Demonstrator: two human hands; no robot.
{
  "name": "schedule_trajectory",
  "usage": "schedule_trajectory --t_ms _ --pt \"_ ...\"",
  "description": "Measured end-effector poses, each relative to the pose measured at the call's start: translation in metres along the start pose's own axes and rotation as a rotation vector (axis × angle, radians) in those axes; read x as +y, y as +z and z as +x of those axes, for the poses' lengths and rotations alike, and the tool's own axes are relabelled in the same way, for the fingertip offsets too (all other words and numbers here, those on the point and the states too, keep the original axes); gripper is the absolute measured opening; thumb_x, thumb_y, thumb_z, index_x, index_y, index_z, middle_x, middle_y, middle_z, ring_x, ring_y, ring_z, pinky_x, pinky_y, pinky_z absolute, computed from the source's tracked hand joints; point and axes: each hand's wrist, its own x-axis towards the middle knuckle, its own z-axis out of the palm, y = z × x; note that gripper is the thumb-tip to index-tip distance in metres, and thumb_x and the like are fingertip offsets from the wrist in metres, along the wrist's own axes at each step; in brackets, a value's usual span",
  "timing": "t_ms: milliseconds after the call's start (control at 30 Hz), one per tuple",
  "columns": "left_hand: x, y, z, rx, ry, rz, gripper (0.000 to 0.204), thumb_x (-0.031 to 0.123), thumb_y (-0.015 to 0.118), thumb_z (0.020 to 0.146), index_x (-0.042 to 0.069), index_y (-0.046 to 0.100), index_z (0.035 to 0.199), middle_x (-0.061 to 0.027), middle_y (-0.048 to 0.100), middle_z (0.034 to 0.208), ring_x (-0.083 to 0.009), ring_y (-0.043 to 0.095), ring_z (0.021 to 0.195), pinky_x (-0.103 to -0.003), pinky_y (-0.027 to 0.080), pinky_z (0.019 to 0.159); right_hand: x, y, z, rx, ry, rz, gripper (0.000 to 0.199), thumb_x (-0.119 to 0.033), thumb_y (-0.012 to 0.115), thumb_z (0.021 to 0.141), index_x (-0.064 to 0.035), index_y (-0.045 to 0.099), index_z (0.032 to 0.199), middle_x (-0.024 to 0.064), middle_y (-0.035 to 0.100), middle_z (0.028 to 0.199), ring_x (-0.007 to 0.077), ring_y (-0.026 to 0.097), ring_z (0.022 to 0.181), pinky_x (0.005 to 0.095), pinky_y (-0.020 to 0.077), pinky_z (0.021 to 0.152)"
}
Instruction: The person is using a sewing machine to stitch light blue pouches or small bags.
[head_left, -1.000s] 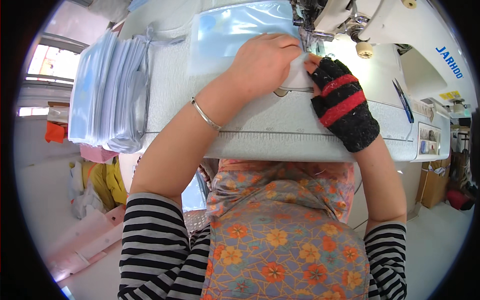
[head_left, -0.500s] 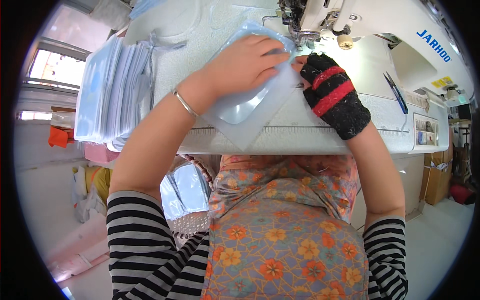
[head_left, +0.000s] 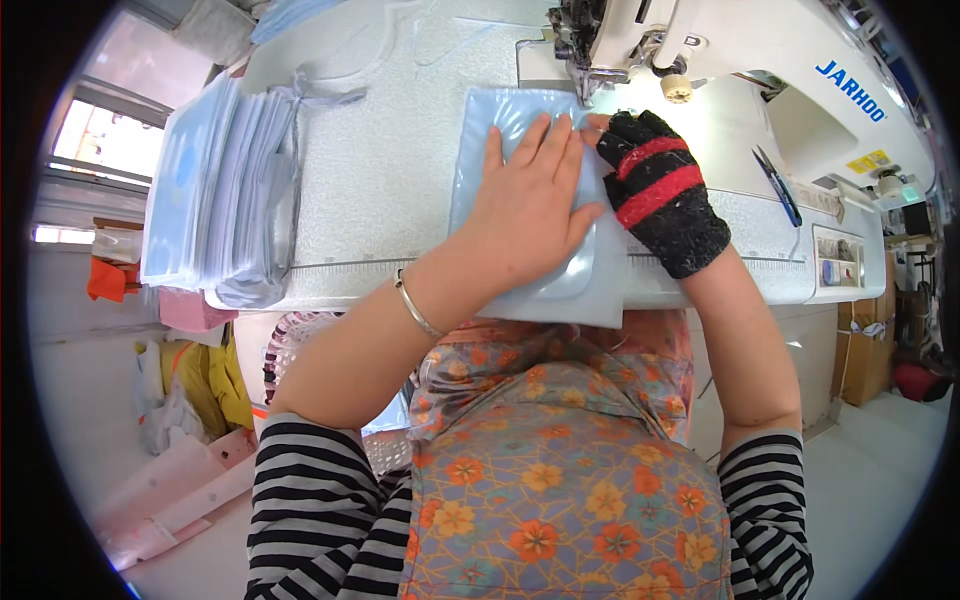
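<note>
A glossy light-blue plastic piece (head_left: pixel 478 150) with rounded corners lies on a whitish translucent sheet (head_left: pixel 608 290), whose near end hangs over the table's front edge. My left hand (head_left: pixel 535 205), bare with a bangle at the wrist, rests flat on the plastic, fingers stretched out toward the sewing machine's needle area. My right hand (head_left: pixel 665 190) wears a black fingerless glove with red stripes. Its bare fingertips are curled together at the piece's right edge, just below the presser foot (head_left: pixel 600 85); the grip itself is partly hidden.
The sewing machine (head_left: pixel 740 50) overhangs the right. A thick stack of light-blue plastic pieces (head_left: pixel 210 190) stands at the left. Black-handled snips (head_left: pixel 778 188) lie right of my glove. A ruler strip (head_left: pixel 370 262) runs along the table's front; a basket (head_left: pixel 285 350) sits below.
The blue piece and its sheet have turned from slanting to nearly straight along the machine. My left hand has slid nearer me and flattened with fingers spread. My right hand stays near the needle.
</note>
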Motion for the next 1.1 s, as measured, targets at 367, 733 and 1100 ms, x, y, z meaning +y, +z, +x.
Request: schedule_trajectory --t_ms 367,733,1100 --pt "-0.007 0.0 0.009 0.061 0.066 -0.017 0.056 0.026 0.064 0.089 -0.006 0.049 0.132 -0.0216 0.047 0.142 -0.0343 0.043 0.135 -0.055 0.034 0.111 -0.003 -0.005 -0.007 0.049 -0.022 0.079 0.041 -0.004 0.061 0.074 -0.0056 0.064 0.115 0.0124 0.064 0.122 0.0326 0.059 0.113 0.0436 0.0445 0.102" --pt "-0.038 0.006 0.034 0.205 0.156 -0.102 0.035 0.017 0.065 0.086 0.003 0.059 0.118 -0.0136 0.057 0.127 -0.0322 0.055 0.119 -0.053 0.041 0.105 -0.013 -0.011 -0.007 0.054 -0.026 0.042 0.039 -0.008 0.065 0.076 -0.0032 0.064 0.115 0.0143 0.063 0.12 0.0327 0.059 0.112 0.0444 0.0434 0.103" --pt "-0.067 -0.003 0.043 0.189 0.31 -0.141 0.031 0.01 0.061 0.086 0.006 0.064 0.117 -0.0084 0.062 0.125 -0.028 0.06 0.114 -0.051 0.045 0.098 -0.02 -0.013 0.001 0.026 0.034 0.047 0.043 -0.024 0.069 0.085 0.0009 0.062 0.119 0.0193 0.061 0.125 0.0357 0.058 0.114 0.0467 0.0433 0.102"
